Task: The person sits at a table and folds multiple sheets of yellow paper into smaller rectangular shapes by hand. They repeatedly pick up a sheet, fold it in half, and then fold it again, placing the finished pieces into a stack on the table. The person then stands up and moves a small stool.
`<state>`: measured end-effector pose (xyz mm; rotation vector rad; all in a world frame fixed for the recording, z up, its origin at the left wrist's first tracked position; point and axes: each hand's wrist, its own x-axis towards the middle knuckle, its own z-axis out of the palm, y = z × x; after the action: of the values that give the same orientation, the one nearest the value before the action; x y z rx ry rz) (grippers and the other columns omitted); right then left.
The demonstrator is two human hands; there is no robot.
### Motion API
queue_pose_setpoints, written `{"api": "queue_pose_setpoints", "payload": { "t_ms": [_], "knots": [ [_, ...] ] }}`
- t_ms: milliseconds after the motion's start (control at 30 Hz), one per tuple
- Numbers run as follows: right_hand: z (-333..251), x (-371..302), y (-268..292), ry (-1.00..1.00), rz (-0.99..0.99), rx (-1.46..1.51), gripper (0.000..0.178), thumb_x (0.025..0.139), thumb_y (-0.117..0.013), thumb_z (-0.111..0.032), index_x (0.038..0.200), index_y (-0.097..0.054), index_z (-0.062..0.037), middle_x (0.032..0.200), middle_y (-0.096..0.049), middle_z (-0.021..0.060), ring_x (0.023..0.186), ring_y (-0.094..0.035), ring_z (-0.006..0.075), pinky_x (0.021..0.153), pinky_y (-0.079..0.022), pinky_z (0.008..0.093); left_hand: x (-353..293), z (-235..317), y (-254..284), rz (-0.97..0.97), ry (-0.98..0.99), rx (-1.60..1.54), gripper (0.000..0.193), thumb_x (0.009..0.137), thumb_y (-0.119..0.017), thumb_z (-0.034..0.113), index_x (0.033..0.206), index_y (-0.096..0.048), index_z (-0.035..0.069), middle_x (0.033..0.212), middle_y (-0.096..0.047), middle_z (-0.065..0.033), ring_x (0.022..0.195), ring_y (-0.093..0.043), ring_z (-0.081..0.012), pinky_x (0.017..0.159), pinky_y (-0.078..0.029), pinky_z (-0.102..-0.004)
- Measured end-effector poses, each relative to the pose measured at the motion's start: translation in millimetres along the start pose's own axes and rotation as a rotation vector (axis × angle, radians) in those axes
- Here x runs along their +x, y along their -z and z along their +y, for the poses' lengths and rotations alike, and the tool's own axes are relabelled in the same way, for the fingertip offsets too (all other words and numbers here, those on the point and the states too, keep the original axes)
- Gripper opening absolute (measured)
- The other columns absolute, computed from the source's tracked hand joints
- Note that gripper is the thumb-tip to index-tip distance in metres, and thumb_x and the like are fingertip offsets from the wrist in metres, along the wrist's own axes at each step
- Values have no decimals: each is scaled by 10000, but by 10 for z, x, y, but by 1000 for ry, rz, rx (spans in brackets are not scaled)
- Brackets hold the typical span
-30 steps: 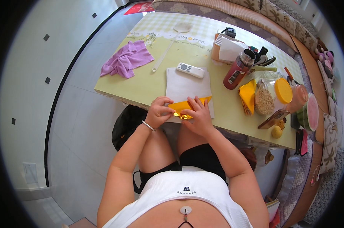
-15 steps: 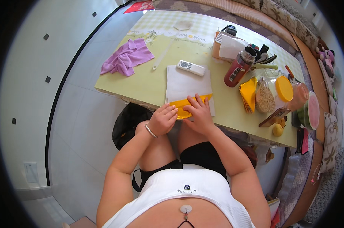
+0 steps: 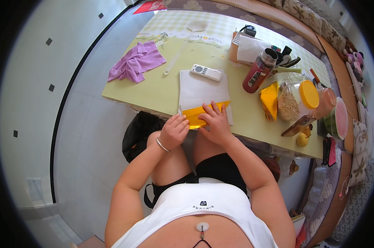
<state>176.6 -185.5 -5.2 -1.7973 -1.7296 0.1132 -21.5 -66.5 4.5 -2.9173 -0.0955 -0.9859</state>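
Observation:
A shiny gold sheet of paper [image 3: 194,118], folded into a long band, lies over white sheets [image 3: 197,93] at the table's near edge. My left hand [image 3: 174,131] has its fingers together on the left end of the gold paper, closed on it. Across the right part, my right hand [image 3: 214,123] rests with its fingers spread, the fingertips on the gold surface and the thumb by the near edge. A white remote control [image 3: 206,72] lies on the far part of the white sheets.
Left on the table [image 3: 125,91] is a crumpled purple cloth [image 3: 137,62], with a pale long-handled fly swatter [image 3: 176,53] beside it. To the right stand a dark red flask [image 3: 255,76], folded gold papers [image 3: 269,101], a yellow-lidded jar [image 3: 289,106] and a phone [image 3: 298,126].
My left hand has slid slightly left and down toward the end of the gold paper, baring more of it. The paper's near part looks flatter. My right hand stays nearly in place.

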Motion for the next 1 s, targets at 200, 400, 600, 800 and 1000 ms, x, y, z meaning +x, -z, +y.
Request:
{"api": "queue_pose_setpoints", "payload": {
  "t_ms": [200,400,600,800,1000],
  "knots": [
    [4,2,-17,-22,55,47,185,807,-759,-212,914,-641,-118,1429,-569,136,1412,-396,451,1145,-183,701,167,-113,-37,52,397,-489,215,710,-687,31,921,-648,29,1041,-696,-132,1021,-647,-348,928,-512,-448],
    [12,31,-120,-73,147,94,123,867,-691,-172,846,-628,-69,1360,-619,138,1387,-444,419,1144,-206,686,216,-384,-213,21,576,-581,302,747,-720,63,1047,-687,41,859,-696,-57,975,-596,-270,912,-469,-380],
    [34,55,-218,-139,208,94,138,859,-680,-149,822,-599,-44,1327,-630,151,1356,-491,384,1147,-235,662,224,-385,-325,57,667,-638,320,780,-732,82,1095,-698,33,831,-695,-58,967,-595,-268,899,-472,-390],
    [45,59,-252,-144,225,60,145,852,-681,-140,852,-574,-41,1312,-619,174,1348,-497,381,1146,-246,656,286,-329,-350,48,653,-495,333,765,-726,39,1096,-698,16,851,-670,-67,930,-593,-233,866,-491,-351],
    [0,60,-212,-151,217,62,206,853,-671,-118,1039,-619,-46,1326,-587,177,1342,-496,373,1143,-254,650,321,-332,-381,25,637,-402,340,734,-727,61,1070,-704,18,799,-686,-60,942,-599,-261,889,-482,-382]
  ]
}}
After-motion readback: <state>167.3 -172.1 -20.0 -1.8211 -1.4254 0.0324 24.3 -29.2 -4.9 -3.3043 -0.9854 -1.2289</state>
